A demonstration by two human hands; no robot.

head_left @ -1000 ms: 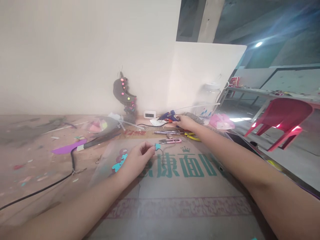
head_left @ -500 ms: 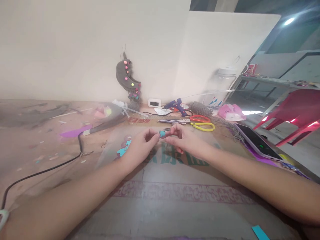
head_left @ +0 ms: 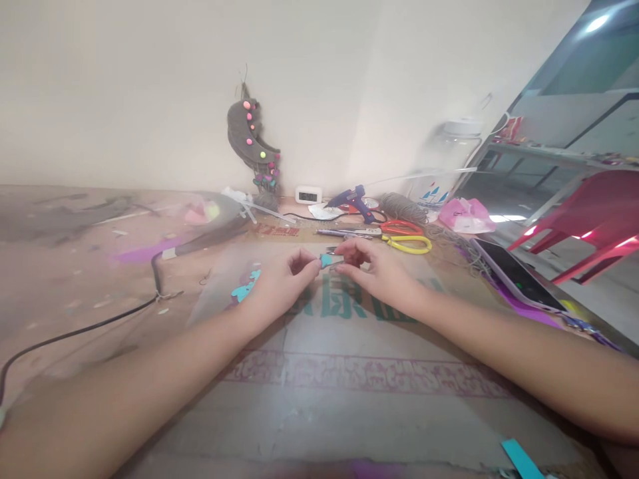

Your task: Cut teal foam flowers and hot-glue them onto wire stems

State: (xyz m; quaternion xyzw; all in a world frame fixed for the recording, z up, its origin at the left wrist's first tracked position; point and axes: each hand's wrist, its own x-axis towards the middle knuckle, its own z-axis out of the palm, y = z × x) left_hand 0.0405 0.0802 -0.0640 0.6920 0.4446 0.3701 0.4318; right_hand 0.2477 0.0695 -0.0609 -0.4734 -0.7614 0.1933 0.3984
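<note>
Just above the middle of the board, my left hand (head_left: 287, 283) pinches a small teal cut-out piece (head_left: 326, 260) between thumb and fingertips. My right hand (head_left: 377, 269) is curled close on the other side of that piece, with its thumb and index finger round something thin and greyish, too small to make out. Several teal cut-outs (head_left: 244, 289) lie beside my left wrist, partly hidden by it. Beneath both hands is a brownish printed sheet (head_left: 319, 412) with green characters and a purple patterned band.
Behind the hands lie scissors with yellow and red handles (head_left: 407, 244), a blue glue gun (head_left: 352, 198), grey yarn (head_left: 402, 207) and a small clock (head_left: 308, 194). A grey crescent ornament (head_left: 244, 130) leans on the wall. A phone (head_left: 519, 273) and bottle (head_left: 444, 163) stand right; a black cable (head_left: 84, 330) crosses left.
The view has shifted slightly, so the background sits higher. My right fingers have drawn a little away from the teal piece, which stays in my left hand.
</note>
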